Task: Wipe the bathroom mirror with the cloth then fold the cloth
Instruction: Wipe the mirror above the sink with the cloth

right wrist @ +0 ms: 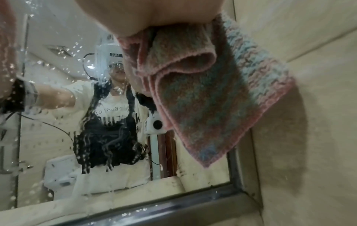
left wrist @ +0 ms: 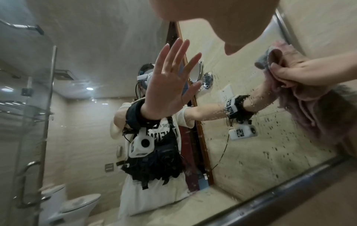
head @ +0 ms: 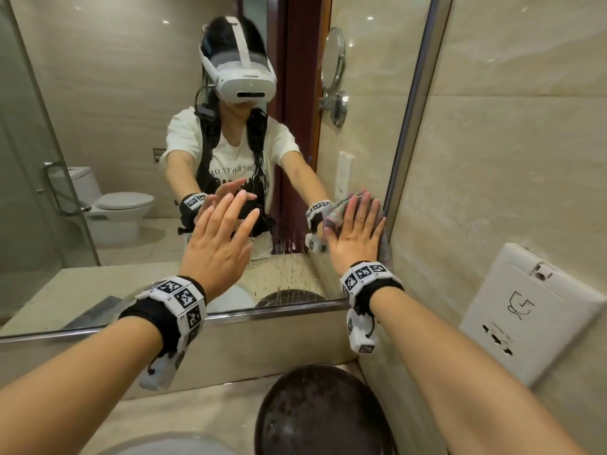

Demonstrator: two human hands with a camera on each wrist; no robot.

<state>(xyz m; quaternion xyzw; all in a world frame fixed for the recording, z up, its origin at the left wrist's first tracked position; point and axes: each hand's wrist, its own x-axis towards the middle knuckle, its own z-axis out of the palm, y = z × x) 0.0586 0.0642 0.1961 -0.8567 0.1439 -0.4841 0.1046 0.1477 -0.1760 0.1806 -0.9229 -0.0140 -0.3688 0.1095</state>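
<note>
So the right hand (head: 356, 231) is flat against the big metal-framed wall mirror (head: 131, 133), down in its lower right corner, pressing a fuzzy pink-and-blue striped cloth (right wrist: 203, 94) onto the glass; fingers are straight and close together on top of the cloth, pointing up, not curled round it; the right wrist view shows the cloth bunched into a couple of folds under the palm, with one loose corner hanging down toward the mirror's chrome bottom rail (right wrist: 154, 209) and its outer edge lapping onto the beige tiled side wall (head: 509, 142). The left hand (head: 218, 238) is up near the middle of the mirror, palm toward the glass, fingers straight and a bit spread, holding nothing; can't tell whether the fingertips actually touch the glass or just float near it. Water droplets (left wrist: 274, 152) and runny streaks are all over the lower part of the glass, thickest under and left of the cloth. Below the arms there's a dark round basin (head: 315, 412) on the pale stone counter (head: 203, 418); a white wall socket plate (head: 525, 310) sits on the side wall to the right.
</note>
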